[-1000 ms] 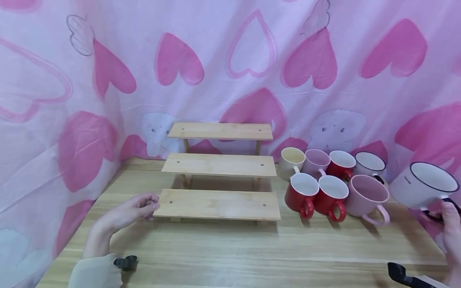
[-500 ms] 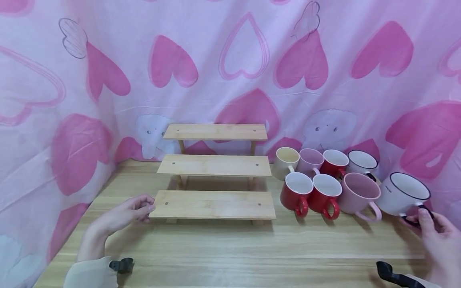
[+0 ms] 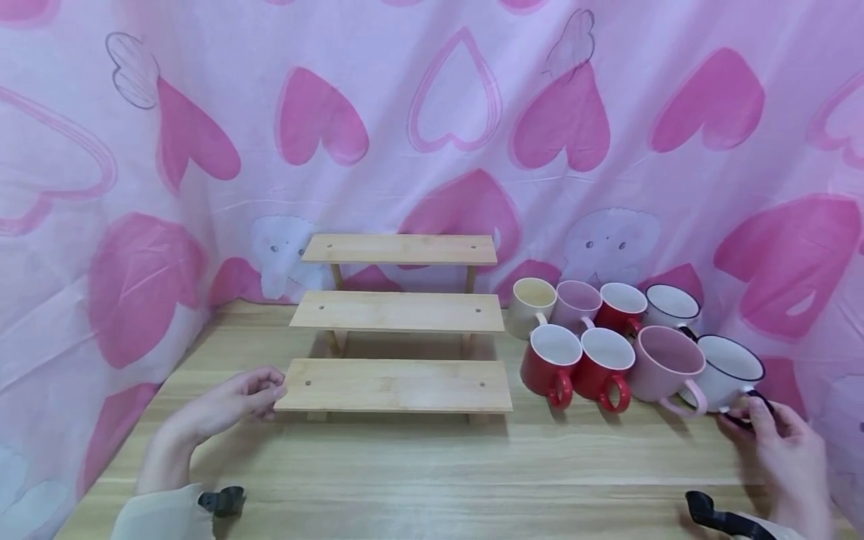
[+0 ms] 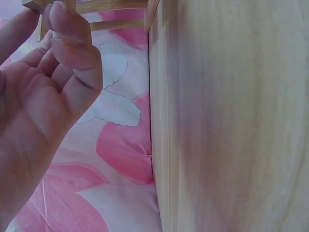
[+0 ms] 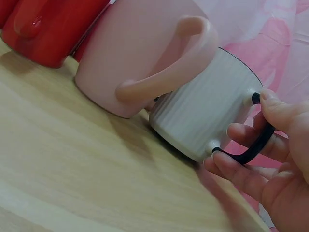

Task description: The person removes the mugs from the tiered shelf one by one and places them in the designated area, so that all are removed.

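Observation:
My right hand (image 3: 786, 450) grips the black handle of a white mug (image 3: 725, 382) with a dark rim, at the right end of the front row of mugs. In the right wrist view the ribbed white mug (image 5: 205, 108) is down at the table surface, close beside a large pink mug (image 5: 140, 53). Whether its base rests fully on the wood, I cannot tell. My left hand (image 3: 229, 405) pinches the left end of the lowest board of a three-step wooden shelf (image 3: 394, 386). At the top of the left wrist view, fingers of the left hand (image 4: 48, 87) meet that board's corner.
Left of the held mug stand the pink mug (image 3: 664, 367) and two red mugs (image 3: 550, 367). Behind them are a cream mug (image 3: 529, 311), a lilac mug (image 3: 577, 304), another red mug (image 3: 619, 307) and another white mug (image 3: 671, 304). A heart-print cloth (image 3: 364, 187) hangs behind the table (image 3: 405, 480).
My right hand has brought the white mug leftward and down from the right side to beside the pink mug. The left hand stays at the shelf, while the head view shifts slightly.

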The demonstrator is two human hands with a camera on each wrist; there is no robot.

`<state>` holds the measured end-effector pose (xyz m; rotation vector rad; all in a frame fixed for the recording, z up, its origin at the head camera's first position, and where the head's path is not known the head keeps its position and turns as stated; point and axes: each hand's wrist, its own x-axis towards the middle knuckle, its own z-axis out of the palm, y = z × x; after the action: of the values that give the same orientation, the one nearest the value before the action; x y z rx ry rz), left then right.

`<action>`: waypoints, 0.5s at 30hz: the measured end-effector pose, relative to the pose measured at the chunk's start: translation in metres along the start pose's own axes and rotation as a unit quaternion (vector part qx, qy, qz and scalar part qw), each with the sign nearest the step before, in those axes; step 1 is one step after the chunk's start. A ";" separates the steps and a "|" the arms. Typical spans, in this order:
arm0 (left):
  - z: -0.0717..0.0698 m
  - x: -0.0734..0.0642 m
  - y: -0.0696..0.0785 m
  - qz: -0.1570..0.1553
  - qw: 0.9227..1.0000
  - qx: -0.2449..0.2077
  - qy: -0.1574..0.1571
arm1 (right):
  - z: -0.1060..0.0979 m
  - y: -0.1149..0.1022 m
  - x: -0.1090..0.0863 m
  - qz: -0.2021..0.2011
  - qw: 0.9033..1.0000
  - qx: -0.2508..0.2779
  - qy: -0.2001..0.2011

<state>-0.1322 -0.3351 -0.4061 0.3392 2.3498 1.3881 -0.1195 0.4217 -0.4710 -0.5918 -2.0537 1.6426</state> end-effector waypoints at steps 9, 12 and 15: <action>-0.001 0.000 0.001 0.007 1.000 -0.007 -0.002 | 0.004 0.016 0.005 -0.022 0.978 0.205 -0.036; -0.001 -0.001 0.002 0.002 1.000 -0.013 -0.001 | 0.006 0.017 0.006 -0.026 0.970 0.238 -0.046; -0.001 -0.001 0.002 0.004 1.000 -0.017 -0.002 | 0.006 0.017 0.008 -0.019 0.971 0.235 -0.047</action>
<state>-0.1316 -0.3355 -0.4037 0.3415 2.3206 1.4276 -0.1284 0.4247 -0.4880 -0.3112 -1.6301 2.0721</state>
